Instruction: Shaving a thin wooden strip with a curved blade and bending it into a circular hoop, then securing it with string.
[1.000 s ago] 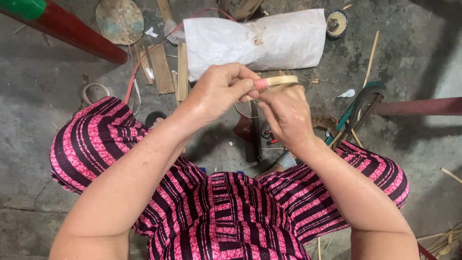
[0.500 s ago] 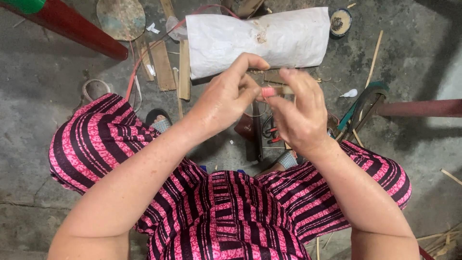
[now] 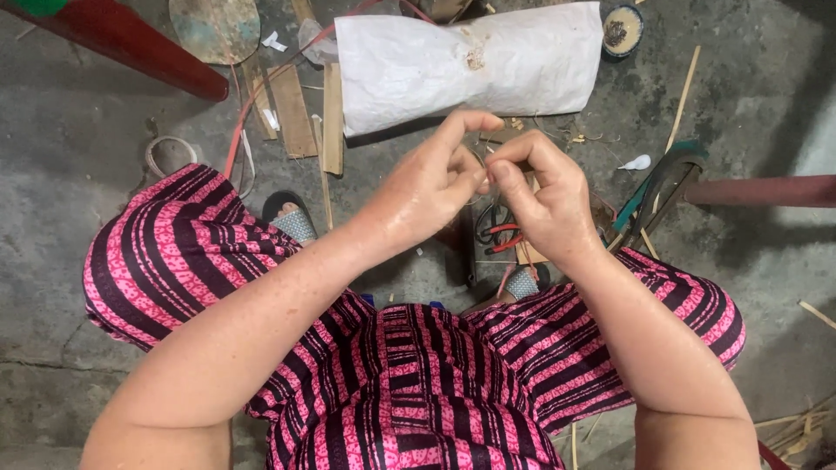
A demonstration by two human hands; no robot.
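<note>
My left hand [image 3: 431, 184] and my right hand [image 3: 547, 196] meet in front of me, above my knees in a pink and black striped garment [image 3: 192, 252]. The fingertips of both hands pinch together at one spot. A thin pale strip that they hold is almost wholly hidden by the fingers. My left index finger sticks out over the pinch. Below the hands, red-handled pliers [image 3: 501, 237] lie on the concrete floor between my sandalled feet [image 3: 292, 219].
A white sack [image 3: 461, 61] lies on the floor ahead, with wooden slats [image 3: 296, 109] and a round disc [image 3: 213, 26] to its left. A red pole [image 3: 131, 43] runs at the upper left, a red bar [image 3: 766, 190] at the right. A small bowl [image 3: 623, 26] and thin bamboo sticks [image 3: 684, 87] lie at the upper right.
The pale loop of strip that showed between my hands is now covered by my fingers. Both hands have drawn closer, fingertips together, and the view has shifted slightly.
</note>
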